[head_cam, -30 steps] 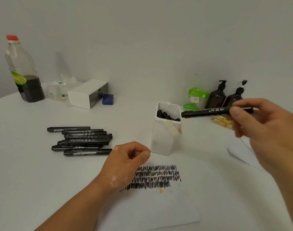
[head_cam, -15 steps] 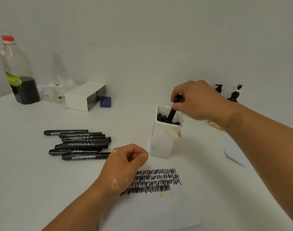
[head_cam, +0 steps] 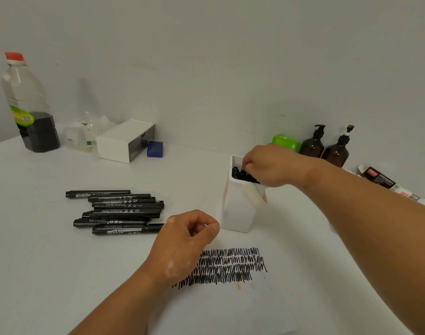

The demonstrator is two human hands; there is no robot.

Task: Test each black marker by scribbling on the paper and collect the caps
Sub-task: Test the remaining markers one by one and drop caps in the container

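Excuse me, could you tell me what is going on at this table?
A person is testing black markers, which lie piled at the left. Their right hand reaches into the white container, fingers among the black pieces inside; what its grip holds is hidden. The left hand rests curled on the paper beside rows of scribbles.

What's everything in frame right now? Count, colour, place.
container: one, white, centre, black pieces inside
markers: about seven, black, piled left of container
paper: one, white, black scribbles, front
bottle: one, clear, red cap, dark liquid, far left
box: one, white, back left
block: one, blue, beside box
pump bottles: two, brown, back right
tub: one, green lid, left of pump bottles
carton: one, black and red, far right
left hand: curled, beside scribbles; contents hidden
right hand: fingers in container mouth; grip hidden
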